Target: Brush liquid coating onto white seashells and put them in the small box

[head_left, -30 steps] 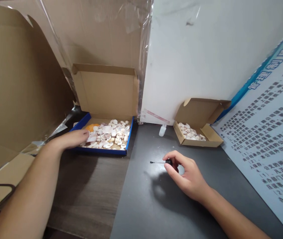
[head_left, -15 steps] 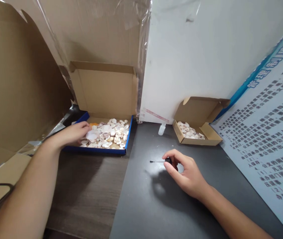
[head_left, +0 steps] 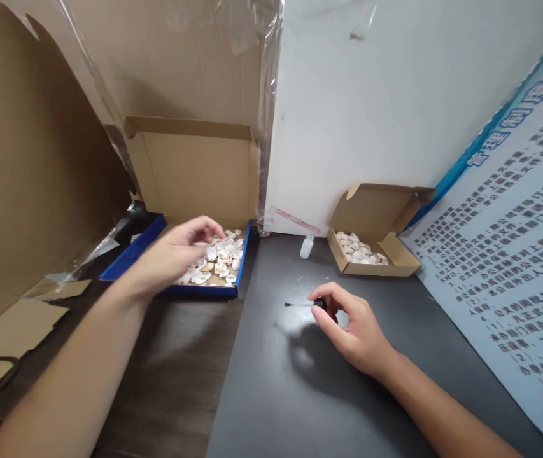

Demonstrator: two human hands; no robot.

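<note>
Over the blue-edged box [head_left: 204, 291] of shells [head_left: 226, 257], my left hand [head_left: 183, 245] is slightly blurred, with fingers curled. A pale shell [head_left: 199, 244] appears pinched between its thumb and fingers, partly hidden. My right hand [head_left: 347, 321] hovers above the grey tabletop, thumb and fingers closed around the black cap of a brush applicator [head_left: 319, 303]. The brush's thin stem and dark tip point left. Behind that hand, a small bottle [head_left: 307, 247] of whitish liquid stands upright with its neck uncapped.
To the right of the bottle is a smaller open cardboard box [head_left: 371, 270] with shells [head_left: 359, 248] inside. A white panel [head_left: 347, 114] and cardboard [head_left: 190, 63] close off the back. A printed poster [head_left: 505, 254] borders the right side; flat cardboard pieces [head_left: 18, 331] lie at the left.
My left hand has moved right and slightly up from the left part of the blue-edged box. My right hand keeps its grip on the brush applicator. The view has shifted slightly.
</note>
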